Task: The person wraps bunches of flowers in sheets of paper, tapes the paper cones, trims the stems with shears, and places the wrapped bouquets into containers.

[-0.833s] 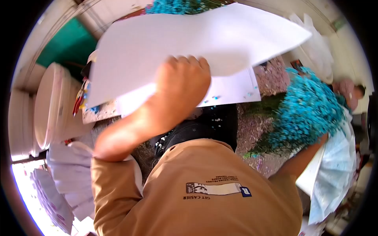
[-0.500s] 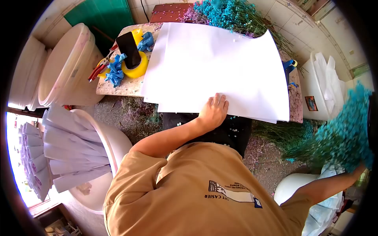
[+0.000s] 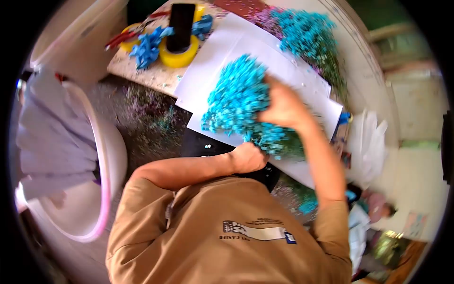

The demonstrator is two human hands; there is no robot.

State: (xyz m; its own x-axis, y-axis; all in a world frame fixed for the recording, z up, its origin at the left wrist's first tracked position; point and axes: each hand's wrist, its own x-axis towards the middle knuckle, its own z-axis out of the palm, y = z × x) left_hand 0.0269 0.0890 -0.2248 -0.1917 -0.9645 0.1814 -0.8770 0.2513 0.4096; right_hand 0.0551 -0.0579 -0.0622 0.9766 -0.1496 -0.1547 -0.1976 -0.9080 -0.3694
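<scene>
A bunch of bright blue dried flowers [image 3: 236, 99] lies over the large white paper sheets [image 3: 198, 75], heads toward the left. My right hand [image 3: 283, 104], slightly blurred, is wrapped round the bunch from the right side. Thin green stems [image 3: 295, 144] trail out below that wrist. My left hand [image 3: 249, 157] is closed at the paper's near edge, against the lower blue flower heads. What its fingers hold, if anything, is hidden.
A black phone [image 3: 181, 28] leans on a yellow tape roll [image 3: 178, 52], beside crumpled blue ribbon [image 3: 147, 47] and red-handled pliers [image 3: 125, 37]. More blue flowers [image 3: 305, 35] lie behind the paper. A white tub [image 3: 111, 156] holding pleated wrapping [image 3: 61, 137] stands left.
My right hand has brought the blue flowers from the far right onto the paper. My left hand has gone from lying flat to closed. The view has turned, and the sheets sit askew.
</scene>
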